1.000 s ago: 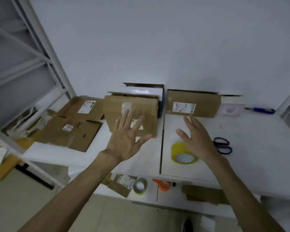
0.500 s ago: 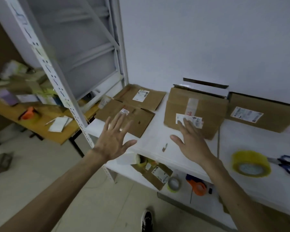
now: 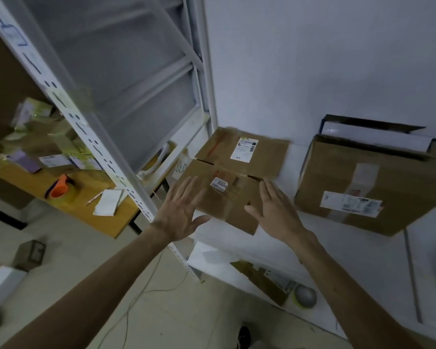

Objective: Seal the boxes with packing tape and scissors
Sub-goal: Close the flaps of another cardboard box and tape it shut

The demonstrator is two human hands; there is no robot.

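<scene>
- Well left of my left hand: an orange tape dispenser on a wooden bench.
- Left hand: fingers straight and spread, holding nothing.
- Flattened box: matte brown card lying flat between both hands, small white label up. One corner points toward me. I cannot tell its long axis.
- Right hand: spread flat, empty.
- Right of it: a taped upright carton.
</scene>
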